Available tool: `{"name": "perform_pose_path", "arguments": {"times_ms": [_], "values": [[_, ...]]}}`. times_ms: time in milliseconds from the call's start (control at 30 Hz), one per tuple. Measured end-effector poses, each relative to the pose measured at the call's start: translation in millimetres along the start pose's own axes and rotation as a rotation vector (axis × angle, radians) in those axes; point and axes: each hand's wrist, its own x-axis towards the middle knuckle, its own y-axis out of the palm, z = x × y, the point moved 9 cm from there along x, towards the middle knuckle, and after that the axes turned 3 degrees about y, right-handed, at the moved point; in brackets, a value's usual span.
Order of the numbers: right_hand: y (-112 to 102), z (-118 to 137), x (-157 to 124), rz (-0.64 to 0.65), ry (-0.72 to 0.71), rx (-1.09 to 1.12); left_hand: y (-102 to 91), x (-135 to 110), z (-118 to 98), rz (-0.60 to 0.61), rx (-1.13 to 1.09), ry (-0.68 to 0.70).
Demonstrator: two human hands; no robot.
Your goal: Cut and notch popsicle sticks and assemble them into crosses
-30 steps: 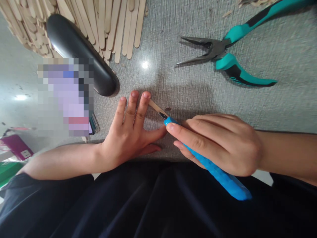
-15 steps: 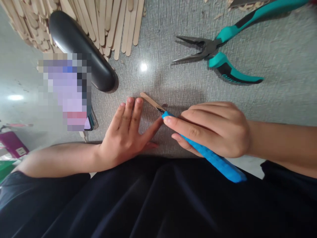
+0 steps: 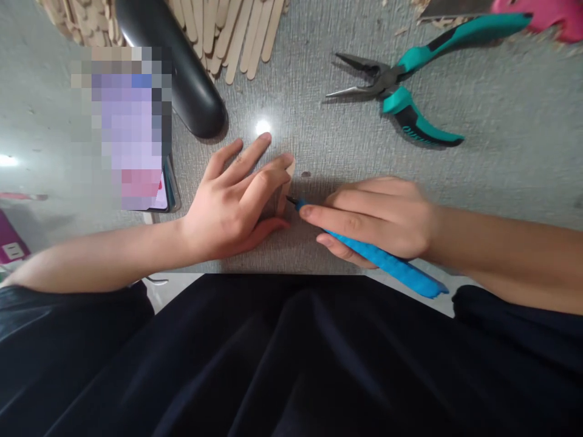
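A short wooden popsicle stick (image 3: 283, 195) stands partly hidden behind the fingers of my left hand (image 3: 234, 203). My index fingertip is at its upper end and my thumb at its lower end, while the other fingers spread over the grey table. Wrapped round a blue craft knife (image 3: 387, 262) is my right hand (image 3: 385, 215), with the index finger stretched along the handle. The knife's small dark blade points left and meets, or nearly meets, the stick's right edge; contact is hard to tell.
Long-nose pliers (image 3: 387, 82) with teal handles lie spread at the upper right, below a pink-handled tool (image 3: 542, 18) among wood shavings. A pile of popsicle sticks (image 3: 248, 39), a black case (image 3: 191, 85) and a blurred-out phone (image 3: 160, 197) occupy the upper left.
My left hand has turned and taken the stick between finger and thumb; the stick now runs nearly upright in view. The knife stays close to it. The camera view has shifted.
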Motion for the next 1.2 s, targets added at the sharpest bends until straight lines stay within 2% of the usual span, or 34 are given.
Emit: {"name": "perform_pose_path", "arguments": {"times_ms": [167,267,400,567,800,933,1200], "values": [[5.1,-3.9,-4.2,0.031,-0.018,0.081,9.3,1.3,3.3,0.102,0.001,-0.041],[2.3,-9.0,1.8,0.045,-0.01,0.145,10.7,1.8,2.8,0.118,-0.004,-0.05],[0.4,-16.5,10.4,0.075,0.049,0.199,11.2,1.1,4.1,0.092,-0.045,-0.093],[1.1,-15.8,20.9,0.137,0.049,0.104,11.0,0.4,3.3,0.037,-0.047,-0.116],[8.8,-18.4,32.1,0.11,0.079,0.152,15.3,1.1,4.3,0.028,-0.061,-0.118],[12.6,-17.9,32.6,0.169,0.107,0.208,17.5,1.7,5.5,0.027,-0.065,-0.124],[22.6,-12.4,20.9,0.341,0.006,0.179,18.0,4.2,5.4,0.028,-0.107,-0.12]]}}
